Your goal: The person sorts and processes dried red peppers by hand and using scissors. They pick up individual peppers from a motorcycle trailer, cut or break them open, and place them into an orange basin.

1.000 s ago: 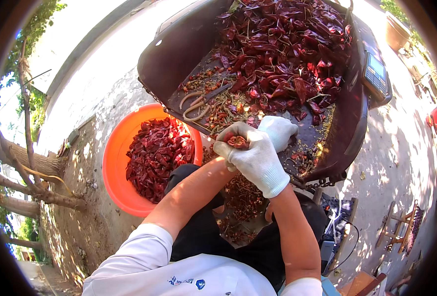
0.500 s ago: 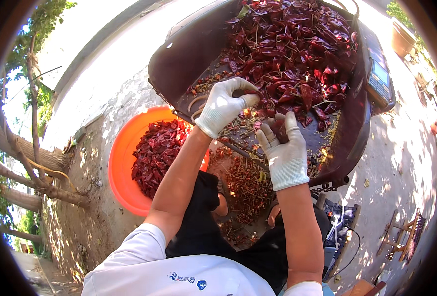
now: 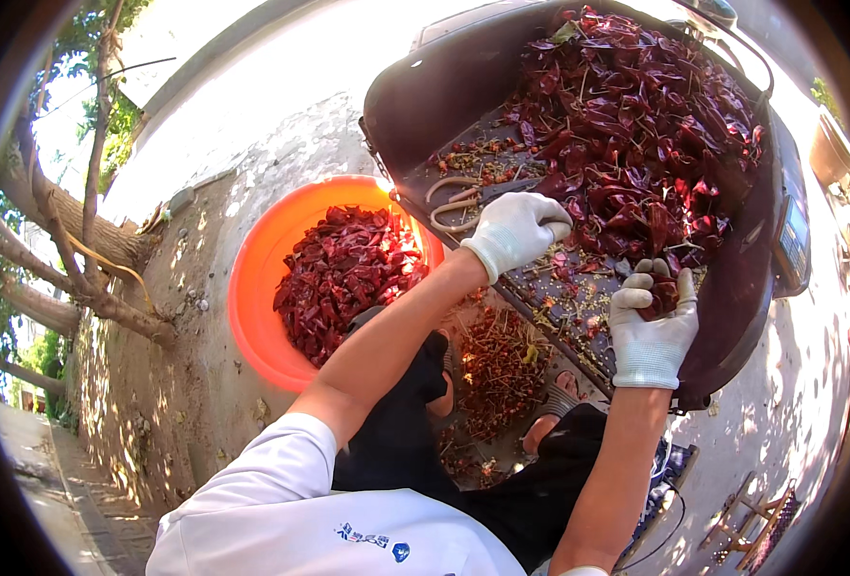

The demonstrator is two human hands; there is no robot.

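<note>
A heap of dried red chilies (image 3: 627,134) fills the far right of a dark maroon tray (image 3: 425,96) with raised sides. My right hand (image 3: 652,336), in a white knitted glove, curls round a dark red dried chili (image 3: 663,296) at the heap's near edge. My left hand (image 3: 516,232), gloved alike, is closed over the tray's near side, its fingertips pinched together; whatever they may hold is hidden. Beside it lie scissors (image 3: 459,200) with tan loop handles, their blades running under the chilies. Seeds and stem bits litter the tray floor between my hands.
An orange tub (image 3: 244,298) of cut red chili pieces (image 3: 334,288) stands on the ground at left. Stems are piled (image 3: 502,370) between my sandalled feet. A keypad device (image 3: 792,240) sits on the tray's right side. A tree trunk (image 3: 108,221) leans at far left; a small stool (image 3: 756,528) lies lower right.
The whole view has shifted, so tray and tub appear farther right. My hands have drawn slightly apart. My right fingers have curled round the chili, and my left fingers have closed tighter.
</note>
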